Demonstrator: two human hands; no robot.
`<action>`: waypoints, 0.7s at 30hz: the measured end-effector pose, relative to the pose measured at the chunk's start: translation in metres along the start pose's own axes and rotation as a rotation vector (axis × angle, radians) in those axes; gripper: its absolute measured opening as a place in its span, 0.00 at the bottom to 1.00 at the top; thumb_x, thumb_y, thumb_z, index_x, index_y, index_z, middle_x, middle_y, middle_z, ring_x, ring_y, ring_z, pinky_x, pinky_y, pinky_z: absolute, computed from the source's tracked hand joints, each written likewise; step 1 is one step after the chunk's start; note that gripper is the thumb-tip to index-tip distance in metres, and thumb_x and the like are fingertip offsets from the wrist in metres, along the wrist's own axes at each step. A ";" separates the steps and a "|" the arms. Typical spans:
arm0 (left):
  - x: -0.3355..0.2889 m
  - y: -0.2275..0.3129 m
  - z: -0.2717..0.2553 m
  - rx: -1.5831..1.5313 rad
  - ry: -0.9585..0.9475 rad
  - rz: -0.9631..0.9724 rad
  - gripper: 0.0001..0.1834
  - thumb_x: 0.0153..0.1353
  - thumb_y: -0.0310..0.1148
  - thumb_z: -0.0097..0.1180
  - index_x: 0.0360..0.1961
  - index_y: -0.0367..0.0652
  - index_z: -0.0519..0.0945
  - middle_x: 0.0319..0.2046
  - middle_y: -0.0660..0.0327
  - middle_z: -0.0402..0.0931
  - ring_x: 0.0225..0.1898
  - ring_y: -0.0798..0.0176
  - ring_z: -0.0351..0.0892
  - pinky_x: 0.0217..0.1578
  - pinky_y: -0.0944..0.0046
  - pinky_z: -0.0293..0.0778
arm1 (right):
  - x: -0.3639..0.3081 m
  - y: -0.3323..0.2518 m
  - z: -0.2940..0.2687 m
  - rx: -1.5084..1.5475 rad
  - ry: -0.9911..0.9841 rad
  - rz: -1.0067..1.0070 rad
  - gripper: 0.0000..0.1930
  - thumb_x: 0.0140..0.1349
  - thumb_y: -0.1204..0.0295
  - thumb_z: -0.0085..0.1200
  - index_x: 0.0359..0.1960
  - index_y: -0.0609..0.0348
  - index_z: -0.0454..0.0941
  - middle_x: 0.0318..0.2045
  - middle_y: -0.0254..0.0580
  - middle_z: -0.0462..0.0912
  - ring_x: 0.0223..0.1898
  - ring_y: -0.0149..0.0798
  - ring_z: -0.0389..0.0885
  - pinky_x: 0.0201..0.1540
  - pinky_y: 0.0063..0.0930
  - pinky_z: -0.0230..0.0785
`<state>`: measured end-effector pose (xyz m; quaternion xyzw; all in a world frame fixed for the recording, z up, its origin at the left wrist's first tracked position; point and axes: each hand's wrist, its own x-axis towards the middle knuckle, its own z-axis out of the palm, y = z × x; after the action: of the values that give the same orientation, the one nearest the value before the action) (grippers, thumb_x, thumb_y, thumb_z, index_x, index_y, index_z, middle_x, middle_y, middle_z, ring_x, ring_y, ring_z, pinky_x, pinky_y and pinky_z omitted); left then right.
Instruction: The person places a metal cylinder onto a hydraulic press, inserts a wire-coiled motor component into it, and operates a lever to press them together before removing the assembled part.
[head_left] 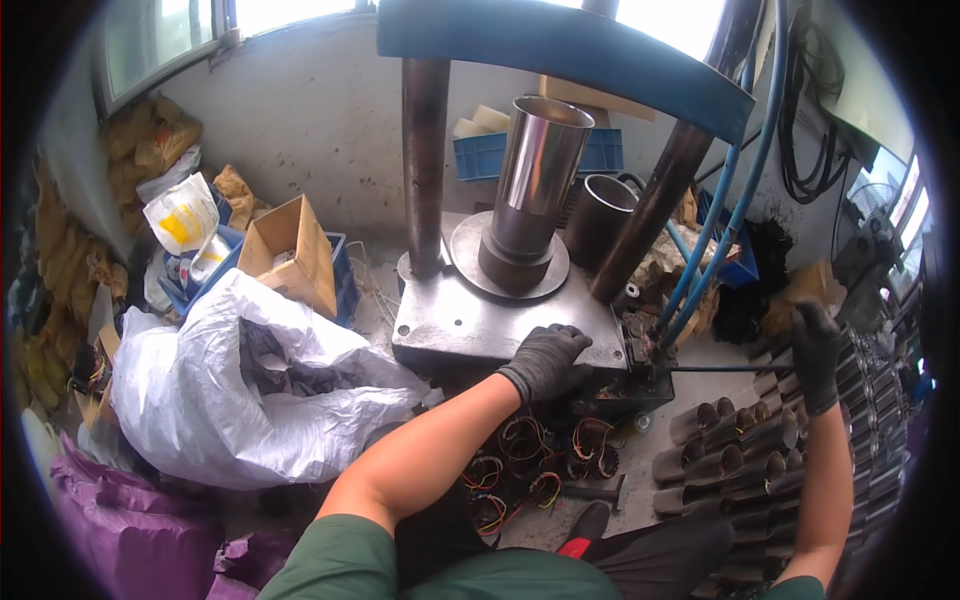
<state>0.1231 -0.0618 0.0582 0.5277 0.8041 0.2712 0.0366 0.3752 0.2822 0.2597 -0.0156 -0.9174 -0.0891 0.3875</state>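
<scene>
My left hand (547, 362), in a dark grey glove, rests at the front edge of the steel press table (470, 325). Its fingers are curled in, with nothing showing in them. On the table a shiny metal cylinder (545, 155) stands upright on a darker collar (517, 250) and a round plate (465, 250). To the right, my gloved right hand (817, 360) is closed at the outer end of a thin horizontal lever (730, 369); the grip itself is partly hidden. A dark hollow cylinder (600, 220) stands behind the right press column.
The blue press crossbeam (560, 45) spans two columns, with blue hoses (715, 230) at right. Several metal sleeves (735, 460) cover the floor at right. Wired coils (520, 440) and a hammer (597, 492) lie below the table. A white sack (220, 400) and cardboard box (295, 255) are left.
</scene>
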 end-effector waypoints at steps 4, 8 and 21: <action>-0.004 -0.004 -0.008 -0.088 0.120 -0.105 0.29 0.67 0.49 0.61 0.63 0.42 0.78 0.57 0.48 0.80 0.61 0.45 0.77 0.63 0.48 0.72 | -0.063 -0.052 -0.019 0.175 -0.102 0.046 0.13 0.60 0.80 0.58 0.47 0.62 0.79 0.34 0.51 0.83 0.36 0.53 0.85 0.41 0.40 0.77; 0.009 -0.012 0.003 -0.355 0.389 -0.170 0.27 0.68 0.47 0.61 0.61 0.41 0.80 0.56 0.45 0.81 0.58 0.42 0.80 0.61 0.47 0.74 | -0.060 -0.137 -0.049 -0.086 -0.573 -0.100 0.23 0.57 0.71 0.63 0.55 0.58 0.77 0.42 0.51 0.84 0.45 0.58 0.83 0.56 0.53 0.71; 0.074 -0.094 0.051 -1.111 0.774 -0.322 0.21 0.71 0.41 0.62 0.54 0.35 0.83 0.43 0.52 0.86 0.45 0.57 0.83 0.48 0.59 0.77 | 0.290 -0.265 0.185 0.144 0.439 -0.510 0.23 0.66 0.50 0.57 0.55 0.50 0.83 0.43 0.49 0.86 0.50 0.50 0.82 0.59 0.51 0.68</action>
<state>0.0303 -0.0054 -0.0125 0.1704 0.5697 0.8023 0.0516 0.0152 0.0424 0.2998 0.2611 -0.7904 -0.1193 0.5412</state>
